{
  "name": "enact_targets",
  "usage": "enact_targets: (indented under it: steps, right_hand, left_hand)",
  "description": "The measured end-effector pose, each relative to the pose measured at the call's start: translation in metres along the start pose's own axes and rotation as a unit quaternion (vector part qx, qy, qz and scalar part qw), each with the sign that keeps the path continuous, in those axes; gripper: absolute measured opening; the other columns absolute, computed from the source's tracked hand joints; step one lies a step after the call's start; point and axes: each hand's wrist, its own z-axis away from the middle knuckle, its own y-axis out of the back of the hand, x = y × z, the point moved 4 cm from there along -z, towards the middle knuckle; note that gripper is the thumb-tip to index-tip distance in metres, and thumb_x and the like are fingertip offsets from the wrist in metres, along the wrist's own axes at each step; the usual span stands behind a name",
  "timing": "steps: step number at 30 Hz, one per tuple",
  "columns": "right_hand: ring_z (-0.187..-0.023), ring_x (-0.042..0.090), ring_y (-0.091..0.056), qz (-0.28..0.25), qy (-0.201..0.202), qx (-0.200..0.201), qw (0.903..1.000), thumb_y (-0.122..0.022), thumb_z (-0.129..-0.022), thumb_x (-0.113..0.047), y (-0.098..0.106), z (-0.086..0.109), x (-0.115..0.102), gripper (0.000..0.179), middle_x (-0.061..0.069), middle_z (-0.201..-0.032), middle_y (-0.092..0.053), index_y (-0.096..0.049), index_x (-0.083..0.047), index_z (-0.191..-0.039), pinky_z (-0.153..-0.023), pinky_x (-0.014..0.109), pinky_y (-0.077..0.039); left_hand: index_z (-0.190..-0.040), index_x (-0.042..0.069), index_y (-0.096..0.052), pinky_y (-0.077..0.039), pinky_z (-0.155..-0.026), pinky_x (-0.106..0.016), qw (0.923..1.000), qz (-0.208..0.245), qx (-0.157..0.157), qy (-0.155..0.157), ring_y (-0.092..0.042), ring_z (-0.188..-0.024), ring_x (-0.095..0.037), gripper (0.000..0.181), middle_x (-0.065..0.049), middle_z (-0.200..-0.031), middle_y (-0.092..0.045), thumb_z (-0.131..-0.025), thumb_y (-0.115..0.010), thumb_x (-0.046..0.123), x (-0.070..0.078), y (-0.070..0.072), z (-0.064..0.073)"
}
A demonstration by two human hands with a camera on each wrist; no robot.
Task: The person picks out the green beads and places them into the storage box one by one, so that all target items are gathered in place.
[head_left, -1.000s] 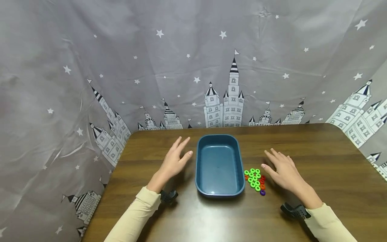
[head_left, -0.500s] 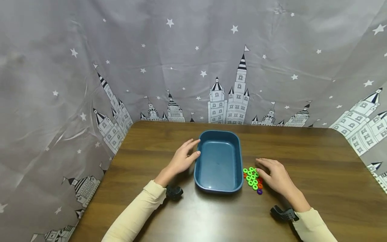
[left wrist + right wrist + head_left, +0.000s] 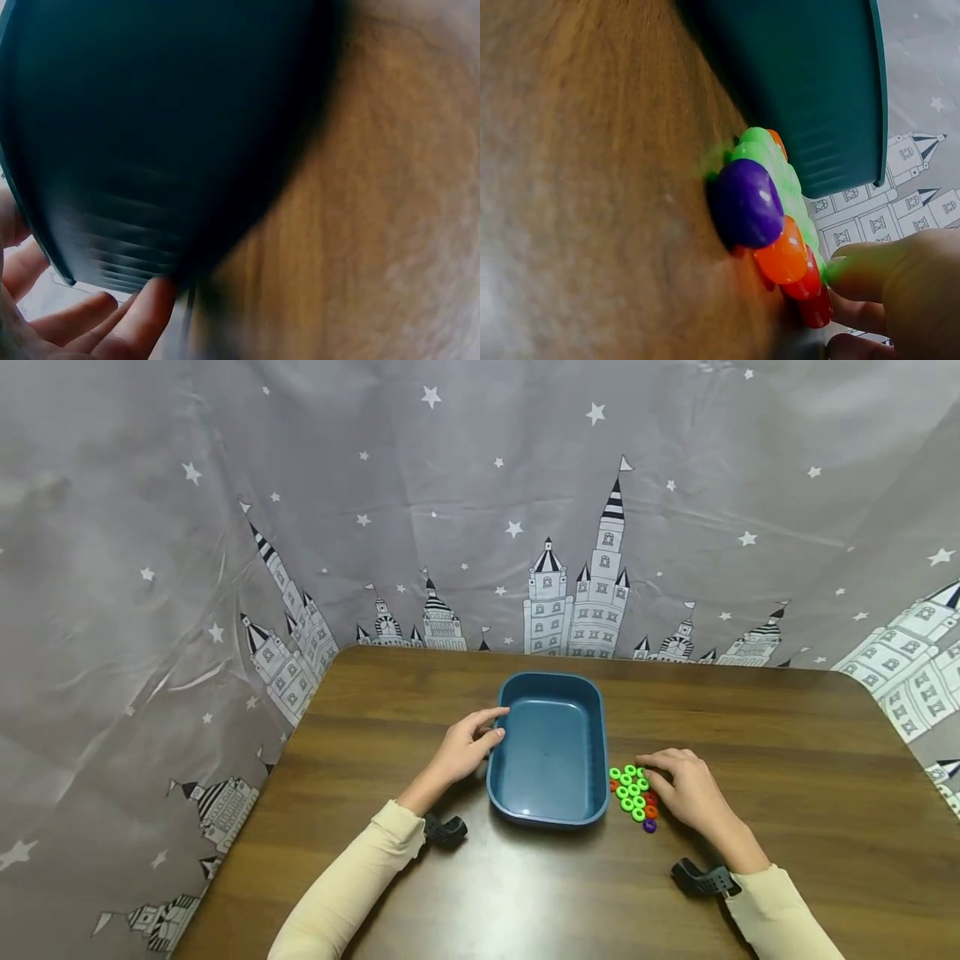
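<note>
A deep blue rectangular plastic bin (image 3: 546, 818) stands on the table. My left hand (image 3: 462, 750) grips its left rim, with some fingers over the edge; in the left wrist view other fingers (image 3: 146, 319) lie against the bin's ribbed outer wall (image 3: 139, 232). Right of the bin lies a flat cluster of small plastic rings, mostly green (image 3: 627, 804). My right hand (image 3: 690, 789) is at the cluster's far right edge, thumb and index finger pinching a green ring (image 3: 641, 772), partly hidden by the fingertips. Beside it are a red ring (image 3: 650, 798), an orange ring (image 3: 651, 812) and a purple ring (image 3: 748, 204).
The brown wooden table (image 3: 525, 893) ends at a grey curtain (image 3: 450, 460) printed with castles and stars. Another orange ring (image 3: 612, 786) lies close to the bin's right wall. Black camera mounts (image 3: 701, 878) sit on both wrists.
My left hand has moved right from beside the bin to its left rim. My right hand has come down and left to the rings, its fingers closing in. The head view has shifted slightly.
</note>
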Motion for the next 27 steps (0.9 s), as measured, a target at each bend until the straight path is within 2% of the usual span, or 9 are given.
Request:
enact_targets:
  steps: [2,4,7,11,15,21,27]
  right_hand:
    - [-0.09,0.035,-0.066,0.001,0.0,-0.002,1.0,-0.076,-0.082,0.004,0.0,-0.001,0.001,0.021,0.013,-0.096,-0.076,-0.079,-0.004,-0.102,-0.079,0.054,-0.054]
    - [-0.09,0.036,-0.066,0.003,-0.002,-0.005,1.0,-0.076,-0.082,0.004,0.001,-0.003,0.002,0.021,0.014,-0.095,-0.076,-0.079,-0.003,-0.101,-0.079,0.055,-0.053]
    - [-0.091,0.038,-0.064,0.003,-0.002,-0.007,1.0,-0.075,-0.083,0.003,0.002,-0.01,0.005,0.019,0.015,-0.095,-0.074,-0.079,-0.002,-0.101,-0.08,0.058,-0.052]
    - [-0.093,0.04,-0.063,-0.006,-0.003,-0.022,0.9997,-0.073,-0.086,0.001,0.001,-0.021,0.006,0.018,0.017,-0.098,-0.073,-0.079,-0.002,-0.102,-0.082,0.058,-0.051]
    - [-0.098,0.042,-0.062,-0.013,-0.01,-0.046,0.9988,-0.072,-0.088,0.0,0.0,-0.026,0.007,0.019,0.018,-0.102,-0.073,-0.079,-0.002,-0.106,-0.086,0.06,-0.05]
    - [-0.098,0.04,-0.062,-0.006,-0.021,-0.07,0.9973,-0.071,-0.088,-0.001,0.001,-0.02,0.005,0.021,0.018,-0.103,-0.072,-0.078,-0.001,-0.107,-0.086,0.059,-0.05]
    - [-0.099,0.04,-0.061,-0.003,-0.039,-0.081,0.9959,-0.071,-0.087,-0.001,0.0,-0.008,0.005,0.023,0.019,-0.103,-0.071,-0.077,0.0,-0.109,-0.085,0.06,-0.049]
  left_hand:
    - [-0.142,0.012,-0.061,-0.062,-0.072,-0.032,0.9997,0.018,-0.004,0.015,-0.069,-0.083,-0.019,0.041,-0.019,-0.131,-0.066,-0.101,-0.061,0.017,-0.002,-0.001,-0.001]
    - [-0.143,0.012,-0.06,-0.06,-0.066,-0.027,0.9988,0.042,-0.007,0.023,-0.064,-0.075,-0.014,0.041,-0.021,-0.132,-0.065,-0.101,-0.06,0.016,-0.003,-0.002,-0.003]
    - [-0.142,0.012,-0.06,-0.057,-0.064,-0.023,0.9972,0.07,0.002,0.025,-0.06,-0.073,-0.009,0.041,-0.022,-0.139,-0.062,-0.102,-0.06,0.016,-0.004,-0.001,-0.008]
    - [-0.139,0.009,-0.063,-0.051,-0.06,-0.021,0.9956,0.085,0.032,0.021,-0.058,-0.07,-0.013,0.039,-0.023,-0.139,-0.062,-0.101,-0.061,0.014,-0.004,0.005,-0.013]
    - [-0.137,0.01,-0.065,-0.051,-0.06,-0.021,0.9953,0.078,0.052,0.025,-0.061,-0.076,-0.016,0.037,-0.022,-0.136,-0.064,-0.099,-0.063,0.013,-0.004,0.009,-0.013]
    - [-0.137,0.008,-0.064,-0.05,-0.06,-0.022,0.9957,0.075,0.046,0.029,-0.06,-0.074,-0.013,0.038,-0.022,-0.131,-0.067,-0.099,-0.062,0.014,-0.004,0.005,-0.005]
    - [-0.137,0.01,-0.064,-0.056,-0.067,-0.024,0.996,0.071,0.038,0.038,-0.07,-0.1,-0.026,0.038,-0.022,-0.135,-0.065,-0.099,-0.062,0.013,-0.008,-0.005,-0.001]
